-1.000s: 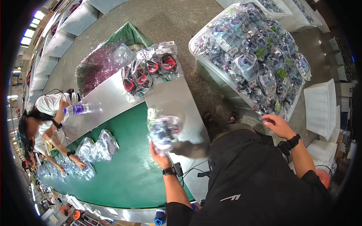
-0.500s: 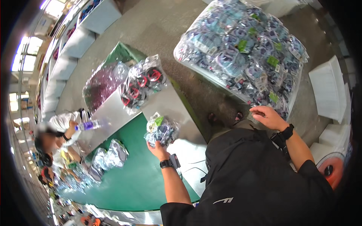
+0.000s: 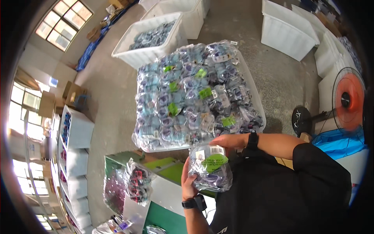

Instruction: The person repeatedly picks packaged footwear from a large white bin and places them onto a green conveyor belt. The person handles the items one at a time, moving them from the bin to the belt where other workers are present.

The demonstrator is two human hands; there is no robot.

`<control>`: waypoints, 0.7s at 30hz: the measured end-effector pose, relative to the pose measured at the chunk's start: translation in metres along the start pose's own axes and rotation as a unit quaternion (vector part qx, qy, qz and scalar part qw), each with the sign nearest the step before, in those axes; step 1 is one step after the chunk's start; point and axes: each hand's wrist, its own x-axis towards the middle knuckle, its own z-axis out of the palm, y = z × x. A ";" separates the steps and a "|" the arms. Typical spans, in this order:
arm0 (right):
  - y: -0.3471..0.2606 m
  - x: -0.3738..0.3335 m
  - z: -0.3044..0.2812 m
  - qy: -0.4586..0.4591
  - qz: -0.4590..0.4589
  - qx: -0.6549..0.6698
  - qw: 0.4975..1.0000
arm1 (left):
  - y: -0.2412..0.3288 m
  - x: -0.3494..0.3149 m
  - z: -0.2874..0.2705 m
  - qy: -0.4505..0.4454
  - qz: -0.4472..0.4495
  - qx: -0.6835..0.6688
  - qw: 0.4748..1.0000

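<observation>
In front of my body is a clear plastic bag (image 3: 210, 177) of grey-purple items, with a white label and a green printed patch; the exact kind of items is hard to make out. My left hand (image 3: 189, 184) grips its left side, thumb on the front. At its upper edge, my right hand (image 3: 230, 141) holds on from the right, with most of its fingers hidden. Just beyond lies a large white bin (image 3: 255, 91), heaped with rows of similar bags (image 3: 183, 93) in blue, grey and purple, several with green patches.
A green-topped table (image 3: 165, 216) with pale edging stands at the lower left, bearing bags of red-and-black items (image 3: 139, 183). Another white bin (image 3: 120, 50) stands behind the heap. An orange fan (image 3: 346, 99) is at the right, and a row of white bins (image 3: 78, 163) at the left.
The bag has gone from over the table to in front of the heaped bin. My right hand has come across to it, and my view has turned toward the bin.
</observation>
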 end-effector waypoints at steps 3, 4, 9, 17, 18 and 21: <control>0.004 -0.020 -0.034 -0.017 0.001 0.122 0.992 | -0.004 0.025 0.041 -0.034 -0.022 -0.023 0.999; 0.009 -0.032 -0.044 -0.003 -0.011 0.151 0.989 | -0.007 0.030 0.051 -0.027 -0.015 0.022 0.999; 0.017 -0.045 -0.079 0.071 0.000 0.070 0.995 | -0.031 0.053 0.082 -0.073 0.006 0.068 0.995; -0.014 -0.067 -0.139 0.186 -0.094 0.219 0.953 | -0.065 0.047 0.068 0.164 0.021 0.089 0.982; -0.021 -0.070 -0.150 0.212 -0.109 0.206 0.949 | -0.069 0.042 0.060 0.191 0.015 0.109 0.975; -0.043 -0.070 -0.190 0.237 -0.202 0.203 0.928 | -0.081 0.015 0.033 0.233 -0.012 0.129 0.964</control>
